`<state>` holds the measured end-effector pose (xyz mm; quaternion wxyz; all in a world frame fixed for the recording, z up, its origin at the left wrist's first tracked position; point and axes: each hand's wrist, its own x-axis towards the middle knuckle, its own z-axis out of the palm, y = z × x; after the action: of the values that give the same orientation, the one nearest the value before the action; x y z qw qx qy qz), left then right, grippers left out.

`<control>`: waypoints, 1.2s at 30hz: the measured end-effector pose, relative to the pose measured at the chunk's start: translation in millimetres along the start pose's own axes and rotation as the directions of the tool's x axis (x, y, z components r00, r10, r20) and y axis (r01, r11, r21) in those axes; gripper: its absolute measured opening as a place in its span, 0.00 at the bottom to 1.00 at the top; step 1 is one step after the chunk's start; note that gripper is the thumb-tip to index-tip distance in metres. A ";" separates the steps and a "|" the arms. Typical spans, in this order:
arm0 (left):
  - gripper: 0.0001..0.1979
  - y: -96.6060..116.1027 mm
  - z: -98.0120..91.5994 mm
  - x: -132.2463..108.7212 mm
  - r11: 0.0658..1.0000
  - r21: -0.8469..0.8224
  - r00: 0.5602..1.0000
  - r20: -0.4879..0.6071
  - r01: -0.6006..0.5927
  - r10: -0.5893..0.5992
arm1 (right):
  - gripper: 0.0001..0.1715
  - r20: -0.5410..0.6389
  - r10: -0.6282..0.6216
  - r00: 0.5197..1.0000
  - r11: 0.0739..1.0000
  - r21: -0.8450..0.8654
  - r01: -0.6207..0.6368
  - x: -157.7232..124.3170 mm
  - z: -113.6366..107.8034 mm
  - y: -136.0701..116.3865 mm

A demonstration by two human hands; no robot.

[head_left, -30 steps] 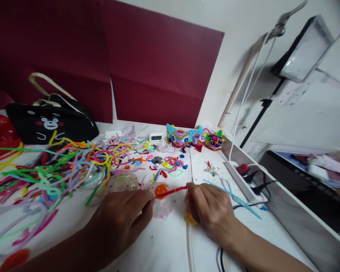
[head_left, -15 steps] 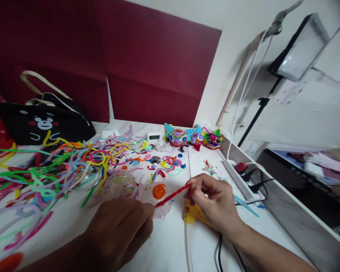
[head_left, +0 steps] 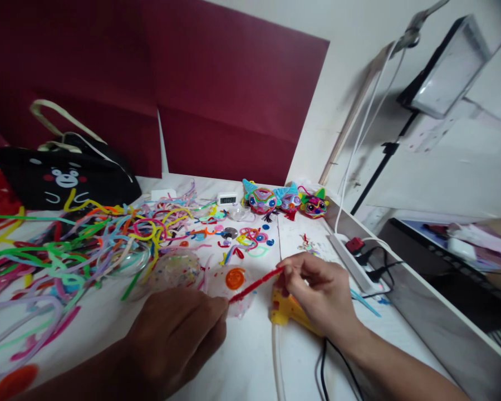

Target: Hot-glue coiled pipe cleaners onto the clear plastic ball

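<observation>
Left hand (head_left: 177,334) has its fingers closed on one end of a red pipe cleaner (head_left: 256,286), right hand (head_left: 322,292) is pinching the other, so it's strung between them near that coiled orange piece (head_left: 235,278).

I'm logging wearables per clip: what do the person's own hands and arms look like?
The left hand and right hand are gloveless, with no rings visible. The forearms are bare to the picture's edge: no sleeve, watch, bracelet or marking shows.
</observation>
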<state>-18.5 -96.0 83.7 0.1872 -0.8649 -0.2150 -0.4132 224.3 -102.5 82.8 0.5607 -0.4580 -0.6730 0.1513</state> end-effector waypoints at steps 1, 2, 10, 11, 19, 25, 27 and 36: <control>0.07 0.3 0.2 0.4 1.000 -0.001 1.000 0.000 0.011 -0.011 | 0.11 0.031 0.107 0.994 0.990 0.083 -0.110 -0.2 1.5 -0.4; 0.06 0.5 0.5 0.8 1.000 -0.001 1.000 -0.002 0.021 -0.021 | 0.11 0.049 0.159 0.986 0.979 0.124 -0.164 -0.2 2.4 -0.5; 0.06 -5.4 0.6 -5.2 0.993 -0.037 0.994 0.021 0.111 -0.110 | 0.08 -0.115 -0.172 0.978 0.956 -0.259 0.138 16.2 -20.3 17.4; 0.05 -6.3 0.7 -5.5 0.991 -0.047 0.992 0.025 0.127 -0.126 | 0.08 -0.110 -0.105 0.988 0.976 -0.200 0.082 18.6 -23.7 19.4; 0.06 -12.2 6.4 0.3 0.982 -0.095 0.986 0.038 0.166 -0.163 | 0.15 0.190 0.111 0.976 0.993 0.003 -0.114 18.9 -30.5 6.8; 0.08 -14.0 15.3 -1.8 0.976 -0.151 0.987 0.057 0.157 -0.150 | 0.16 0.326 0.088 0.941 0.991 -0.127 -0.048 15.8 -27.5 -5.3; 0.07 -10.4 18.9 -4.4 0.975 -0.176 0.991 0.029 0.132 -0.129 | 0.09 0.360 0.006 0.933 0.995 -0.096 0.031 10.7 -22.2 -10.6; 0.08 1.3 16.2 -4.1 0.878 -0.397 0.960 0.183 0.268 -0.210 | 0.12 0.491 -0.099 0.865 0.995 0.021 0.102 -12.5 -4.4 -26.6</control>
<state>-9.9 -89.9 70.8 -0.0697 -0.8773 -0.2388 -0.4105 215.7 -127.9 95.6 0.3770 -0.3706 -0.8167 0.2312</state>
